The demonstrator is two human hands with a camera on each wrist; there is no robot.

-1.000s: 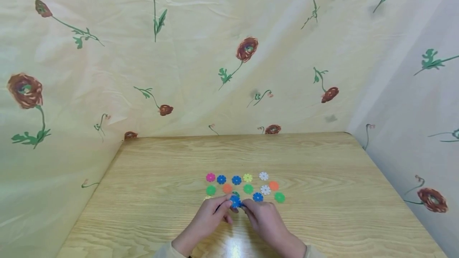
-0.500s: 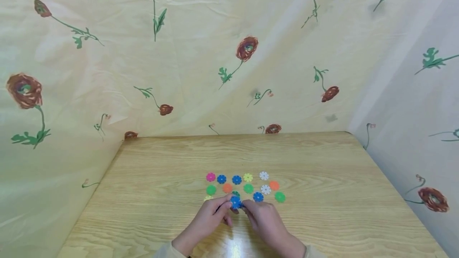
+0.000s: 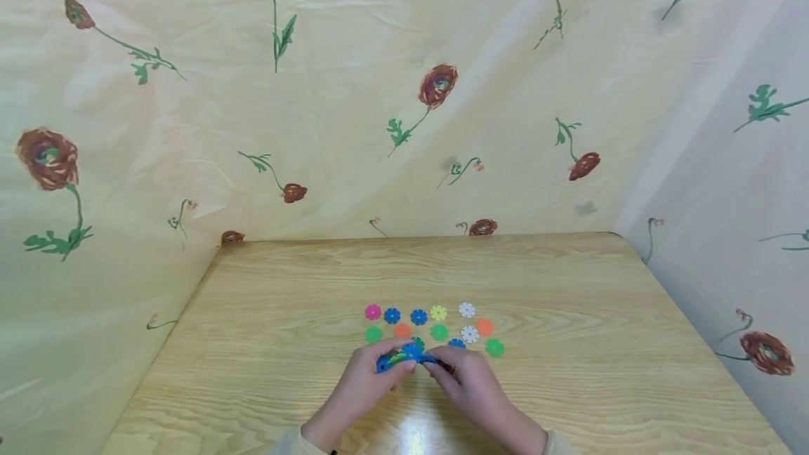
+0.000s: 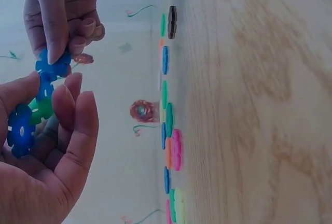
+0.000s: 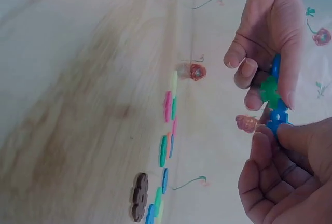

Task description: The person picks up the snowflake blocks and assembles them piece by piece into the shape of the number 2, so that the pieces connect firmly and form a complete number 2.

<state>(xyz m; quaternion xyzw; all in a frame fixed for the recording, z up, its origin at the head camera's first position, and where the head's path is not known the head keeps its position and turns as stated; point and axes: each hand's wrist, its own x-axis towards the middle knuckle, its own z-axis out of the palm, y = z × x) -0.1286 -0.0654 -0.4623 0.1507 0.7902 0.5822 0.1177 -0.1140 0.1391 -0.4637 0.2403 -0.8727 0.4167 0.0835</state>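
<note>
Both hands are together over the near middle of the table, on a short chain of interlocked snowflake discs (image 3: 412,350). My left hand (image 3: 371,375) grips its left part, thumb on the near side and fingers beyond. In the left wrist view, a blue disc (image 4: 21,130) lies in that hand, then a green disc (image 4: 41,110), with more blue towards the other hand. My right hand (image 3: 470,379) pinches the blue disc (image 4: 53,65) at the other end between thumb and finger. The chain is held up off the table, partly covered by fingers.
Loose snowflake discs lie flat in rough rows just beyond the hands, among them a pink disc (image 3: 373,312), a white disc (image 3: 466,310) and an orange disc (image 3: 484,327). A brown disc (image 5: 139,197) shows in the right wrist view. Flowered cloth (image 3: 354,125) hangs behind the table.
The chain has turned in the hands, so its green disc and a further blue disc now show at the left hand. The right hand has tilted slightly. The loose discs have stayed put.
</note>
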